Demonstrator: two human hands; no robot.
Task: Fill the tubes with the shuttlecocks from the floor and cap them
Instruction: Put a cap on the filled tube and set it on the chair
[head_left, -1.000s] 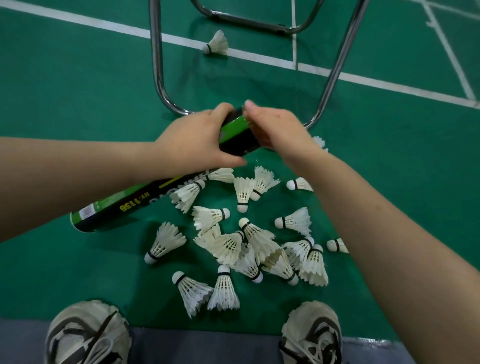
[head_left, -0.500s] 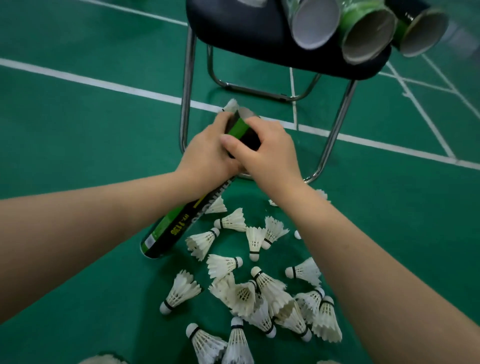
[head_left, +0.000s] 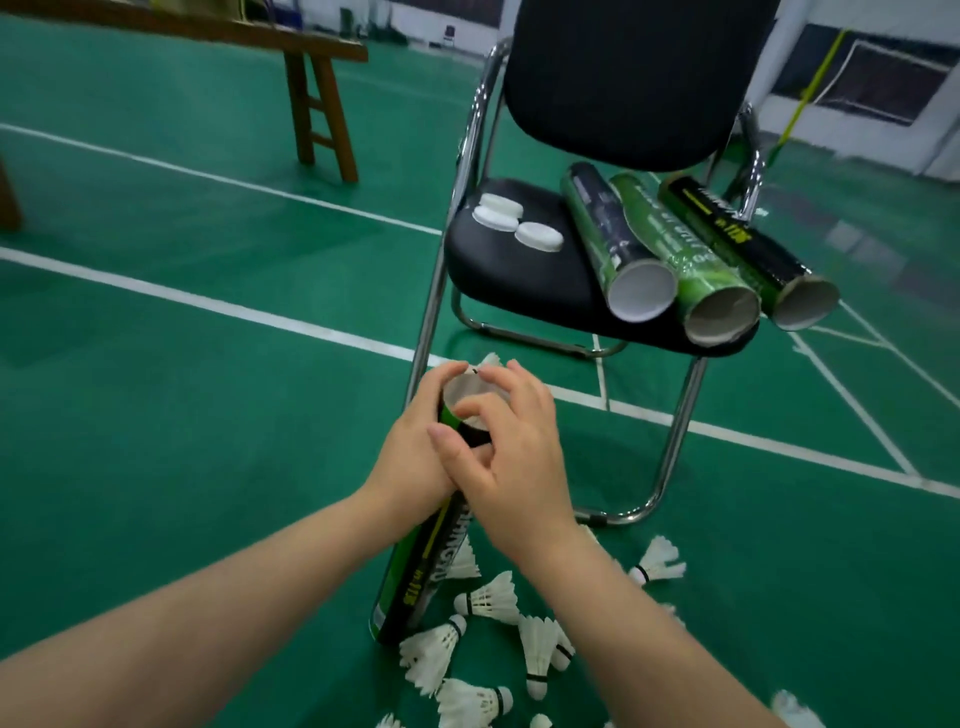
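— Hands?
— Left hand (head_left: 413, 452) grips tilted tube (head_left: 415, 582) below its open mouth; right hand (head_left: 519, 462) curls over the rim.
— Surroundings?
— Wooden bench (head_left: 317, 93); green court floor (head_left: 208, 415), white lines; shuttlecocks (head_left: 488, 597) round tube's foot; black chair (head_left: 498, 270) bearing three caps (head_left: 519, 223), three open tubes (head_left: 691, 260).

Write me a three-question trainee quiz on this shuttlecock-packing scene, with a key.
1. Count: how many white round plastic caps lie on the black padded chair seat?
2. Choose: the left hand grips the black-and-green cardboard tube A) near its open top, B) at its middle, C) at its bottom end.
3. True or false: the three cardboard tubes on the seat show open, uncapped ends.
Key: 1 three; 2 A; 3 true.
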